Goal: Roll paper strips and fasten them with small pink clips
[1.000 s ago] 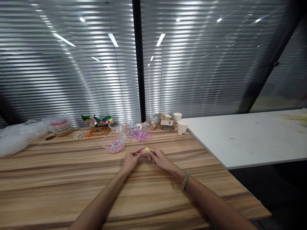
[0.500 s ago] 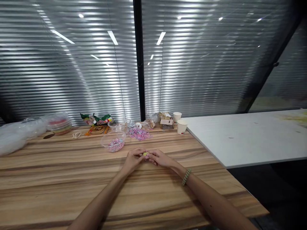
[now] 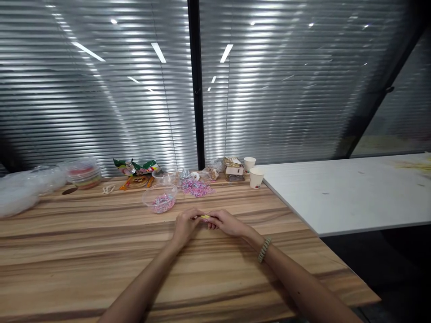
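Observation:
Over the middle of the wooden table, a small yellow piece with some pink on it [image 3: 205, 217] is pinched between my two hands; its exact kind is too small to tell. My left hand [image 3: 186, 224] holds its left end between thumb and fingers. From the other side, my right hand [image 3: 227, 222] grips it, with the lower fingers curled underneath. A clear round plastic bowl [image 3: 145, 197] stands just beyond my left hand, partly filled with small pink, purple and blue bits. Farther back lies a loose pile of similar bits [image 3: 197, 188].
Two paper cups [image 3: 256, 178] and a small box [image 3: 234, 169] stand at the back. Left of them are green snack packaging [image 3: 148, 167], stacked clear-lidded containers [image 3: 82, 172] and clear plastic wrapping [image 3: 20, 193]. A white table [image 3: 343, 193] adjoins on the right.
My hands have shifted slightly apart, the left one a little leftward. The yellow piece has turned and shows as a thinner sliver between the fingertips.

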Demonstrator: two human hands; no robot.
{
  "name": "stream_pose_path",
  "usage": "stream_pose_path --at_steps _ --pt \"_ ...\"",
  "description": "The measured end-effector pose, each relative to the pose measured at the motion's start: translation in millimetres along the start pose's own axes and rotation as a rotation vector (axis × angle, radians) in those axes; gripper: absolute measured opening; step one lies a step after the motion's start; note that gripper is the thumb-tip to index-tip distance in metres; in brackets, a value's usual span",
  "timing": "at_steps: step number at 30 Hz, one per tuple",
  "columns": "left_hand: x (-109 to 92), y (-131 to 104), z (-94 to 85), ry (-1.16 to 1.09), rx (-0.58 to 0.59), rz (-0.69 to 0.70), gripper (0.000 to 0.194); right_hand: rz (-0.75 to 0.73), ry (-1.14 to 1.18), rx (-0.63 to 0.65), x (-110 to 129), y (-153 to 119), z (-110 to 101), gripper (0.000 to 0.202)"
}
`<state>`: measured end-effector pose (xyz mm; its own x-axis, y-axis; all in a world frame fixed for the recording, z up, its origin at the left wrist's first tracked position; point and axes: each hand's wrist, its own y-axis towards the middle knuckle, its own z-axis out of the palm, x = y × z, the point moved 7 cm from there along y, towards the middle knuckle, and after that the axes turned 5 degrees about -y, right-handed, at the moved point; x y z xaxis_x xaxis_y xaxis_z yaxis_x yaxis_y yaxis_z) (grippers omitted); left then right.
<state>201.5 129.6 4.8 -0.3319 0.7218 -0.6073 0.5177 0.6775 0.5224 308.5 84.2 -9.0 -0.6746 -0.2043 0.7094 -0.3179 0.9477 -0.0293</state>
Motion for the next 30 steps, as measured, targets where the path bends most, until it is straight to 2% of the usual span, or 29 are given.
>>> stream_pose_path --at_steps 5,10,13,16,19,24,27,30 --pt "-5 -2 1.1 0.119 0.059 -0.005 0.015 -0.062 -0.098 -0.106 -6 2 -6 0.064" --pt "-9 -1 0.1 0.107 0.092 -0.032 0.022 -0.105 -0.117 -0.220 -13 3 -12 0.050" --pt "-6 1 -0.5 0.052 0.075 -0.089 0.027 -0.085 -0.063 -0.273 -11 2 -15 0.051" --pt "-10 2 5.8 -0.067 0.126 -0.105 0.030 -0.035 0.038 -0.309 -8 0 -16 0.057" --pt "-21 2 11.6 -0.184 0.163 -0.064 0.033 0.037 0.153 -0.351 -11 1 -20 0.061" --pt "-43 1 4.4 -0.185 0.099 0.074 0.027 0.167 0.309 -0.417 -29 5 -25 0.067" --pt "-54 -1 -1.5 -0.253 0.097 0.157 0.021 0.162 0.366 -0.405 -32 8 -25 0.068" --pt "-50 -1 0.5 -0.372 0.152 0.072 0.022 0.122 0.386 -0.377 -27 9 -23 0.066"
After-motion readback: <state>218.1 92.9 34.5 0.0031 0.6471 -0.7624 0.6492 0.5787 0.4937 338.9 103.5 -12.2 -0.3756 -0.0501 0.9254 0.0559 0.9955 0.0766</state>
